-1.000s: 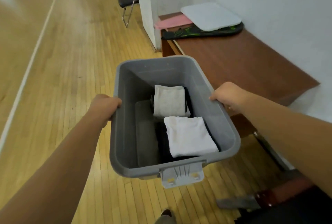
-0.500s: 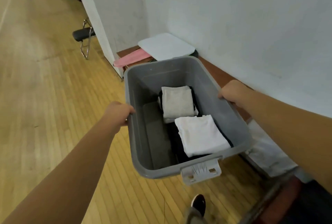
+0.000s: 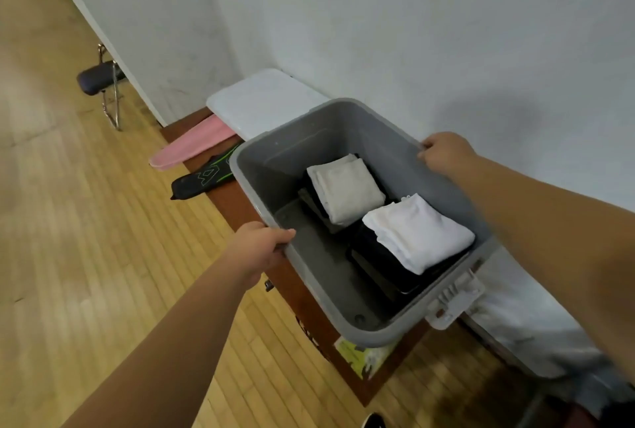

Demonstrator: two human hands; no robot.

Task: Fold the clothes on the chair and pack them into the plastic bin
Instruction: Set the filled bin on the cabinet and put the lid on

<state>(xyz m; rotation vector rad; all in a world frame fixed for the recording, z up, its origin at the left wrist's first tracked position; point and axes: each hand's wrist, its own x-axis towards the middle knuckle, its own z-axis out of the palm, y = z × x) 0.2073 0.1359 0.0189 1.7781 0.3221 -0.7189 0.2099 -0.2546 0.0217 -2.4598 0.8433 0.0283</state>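
Bin [image 3: 343, 125] at brown table [image 3: 302, 297], white wall [image 3: 378, 15], plank floor [image 3: 86, 221]

The wall [image 3: 412, 32] closes off twelve to three o'clock of the bin [image 3: 309, 139], a white lid [image 3: 264, 101] blocks the counter [image 3: 240, 208] at eleven, and the wooden floor [image 3: 86, 238] lies open at nine.

No text, brand or number can be read here. A yellow-green sticker [image 3: 360, 357] on the front edge of the worktop [image 3: 237, 202], in the lower middle of the frame, is too blurred to read. The black case [image 3: 202, 177] at middle left carries green line marks, which form no clear letters.
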